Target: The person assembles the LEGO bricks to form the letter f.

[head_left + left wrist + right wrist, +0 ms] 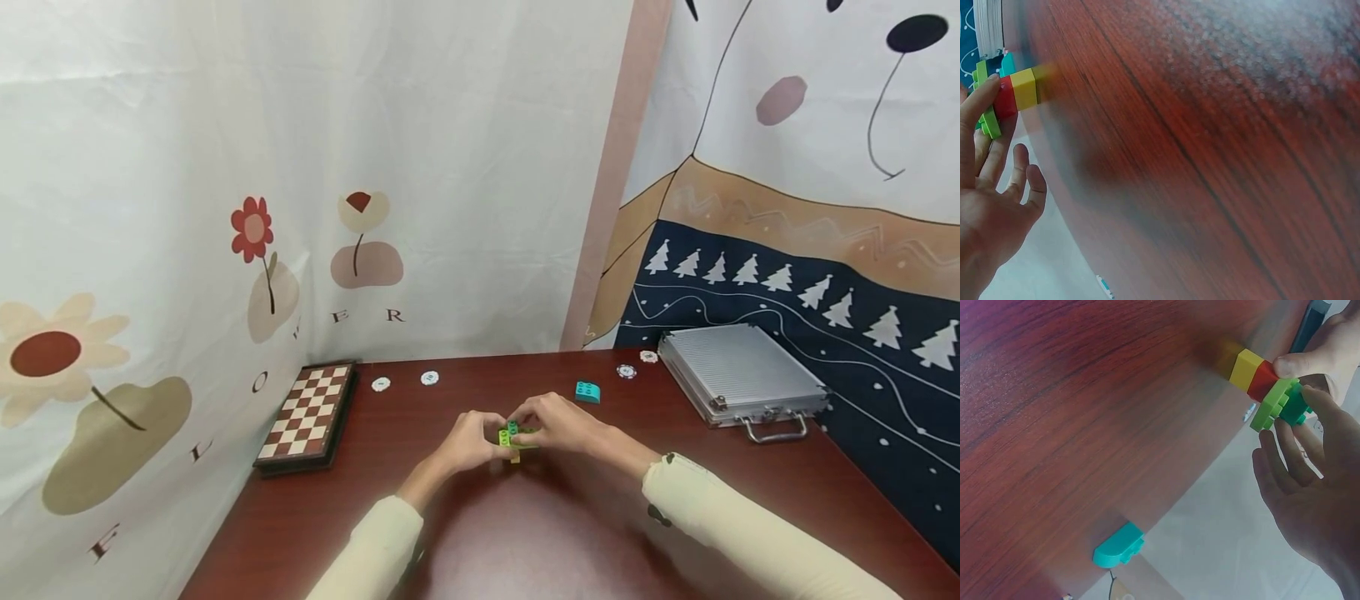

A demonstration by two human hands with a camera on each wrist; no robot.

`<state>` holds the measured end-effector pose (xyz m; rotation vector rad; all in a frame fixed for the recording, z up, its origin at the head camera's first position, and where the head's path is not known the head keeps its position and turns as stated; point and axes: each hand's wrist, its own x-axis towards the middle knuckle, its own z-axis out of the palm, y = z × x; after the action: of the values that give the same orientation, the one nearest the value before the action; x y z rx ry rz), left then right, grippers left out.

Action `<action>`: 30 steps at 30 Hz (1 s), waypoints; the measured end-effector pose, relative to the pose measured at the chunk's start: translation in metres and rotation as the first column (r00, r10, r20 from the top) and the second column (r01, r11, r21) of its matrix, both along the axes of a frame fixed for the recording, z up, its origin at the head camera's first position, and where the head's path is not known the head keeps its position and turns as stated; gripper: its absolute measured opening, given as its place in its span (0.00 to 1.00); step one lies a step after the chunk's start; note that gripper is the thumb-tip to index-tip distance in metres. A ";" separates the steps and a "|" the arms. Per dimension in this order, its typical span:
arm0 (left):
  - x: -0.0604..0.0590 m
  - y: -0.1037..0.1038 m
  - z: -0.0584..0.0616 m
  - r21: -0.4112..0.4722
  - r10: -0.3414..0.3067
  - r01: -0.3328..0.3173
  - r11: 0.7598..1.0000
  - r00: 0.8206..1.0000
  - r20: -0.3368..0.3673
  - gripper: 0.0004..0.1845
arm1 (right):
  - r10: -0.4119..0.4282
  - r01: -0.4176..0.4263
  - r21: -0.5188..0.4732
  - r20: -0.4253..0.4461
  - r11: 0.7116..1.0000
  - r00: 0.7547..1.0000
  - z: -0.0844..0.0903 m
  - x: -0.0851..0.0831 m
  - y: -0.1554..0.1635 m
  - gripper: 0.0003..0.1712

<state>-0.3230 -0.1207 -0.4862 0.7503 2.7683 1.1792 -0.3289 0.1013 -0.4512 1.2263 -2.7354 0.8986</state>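
Both hands meet over the table around a small stack of toy building bricks. A yellow brick point(1025, 89) forms its bottom, with a red brick point(1263, 380) above it. On that sits a wider lime-green brick point(1270, 406), topped by a darker green brick point(1291, 408). My left hand point(468, 442) grips the stack around the red brick, its thumb against that brick in the right wrist view. From the other side, my right hand point(561, 423) pinches the darker green brick, fingertips also at the lime-green one. Fingers partly cover the stack in the head view.
A turquoise curved brick point(588, 392) lies behind my right hand. To the left is a checkered game board point(306, 414); a silver case point(742, 375) stands at the back right. Several round chips, such as one white chip point(381, 384), lie near the rear edge, before a printed curtain point(465, 167).
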 end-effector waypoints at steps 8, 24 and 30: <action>0.001 0.000 0.000 -0.007 0.010 -0.010 1.000 1.000 0.012 0.21 | 0.004 -0.004 -0.038 -0.001 0.999 1.000 -0.006 -0.001 0.001 0.15; 0.003 0.001 -0.003 0.010 -0.012 0.012 1.000 1.000 -0.003 0.21 | -0.009 0.008 -0.039 -0.033 0.999 0.999 -0.017 0.005 0.005 0.18; 0.003 0.000 -0.002 0.023 -0.050 0.051 0.998 0.998 -0.025 0.19 | -0.008 0.006 -0.024 -0.075 1.000 0.997 -0.009 0.003 0.010 0.23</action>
<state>-0.3196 -0.1208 -0.4878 0.8370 2.7420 1.2039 -0.3263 0.1113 -0.4603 1.2199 -2.6623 0.8631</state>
